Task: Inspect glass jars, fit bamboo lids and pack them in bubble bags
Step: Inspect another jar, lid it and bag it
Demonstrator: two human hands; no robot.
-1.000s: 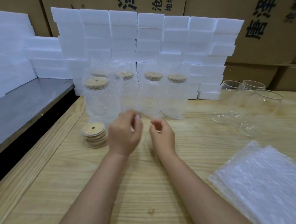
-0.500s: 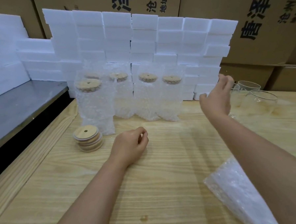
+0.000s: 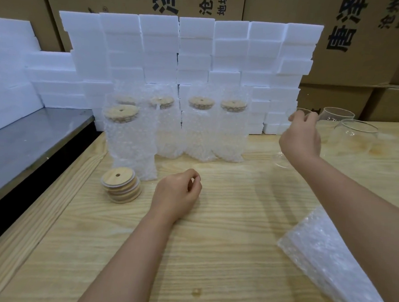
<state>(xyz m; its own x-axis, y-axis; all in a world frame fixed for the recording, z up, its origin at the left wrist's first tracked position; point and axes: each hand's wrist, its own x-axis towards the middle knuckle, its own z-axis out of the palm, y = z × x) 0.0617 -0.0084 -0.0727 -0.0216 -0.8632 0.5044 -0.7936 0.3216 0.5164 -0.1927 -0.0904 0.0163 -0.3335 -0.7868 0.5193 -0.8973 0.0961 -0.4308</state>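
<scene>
Right grip reaches out over the worktop with its fingers curled over the rim of the nearest glass jar and the thumb at the near left of that rim, so it seems to pinch the glass. The hand covers most of the jar: only a sliver of rim above the knuckles and a faint curve of the base left of the wrist show, and the clear glass makes the exact contact hard to read. Two more bare jars stand just beyond it to the right, their lower walls almost lost against the wood. Left grip rests on the worktop nearer the body, fingers loosely curled, holding nothing. Just left of it sits a short stack of bamboo lids. Behind that stand packed jars in bubble bags, each showing a bamboo lid through the wrap. One at the back left is mostly hidden by the front one. A pile of flat bubble bags lies at the lower right, partly covered by the right forearm and cut off by the frame edge. White foam blocks are stacked behind the jars, with cardboard boxes behind them, their print cropped at the top.
</scene>
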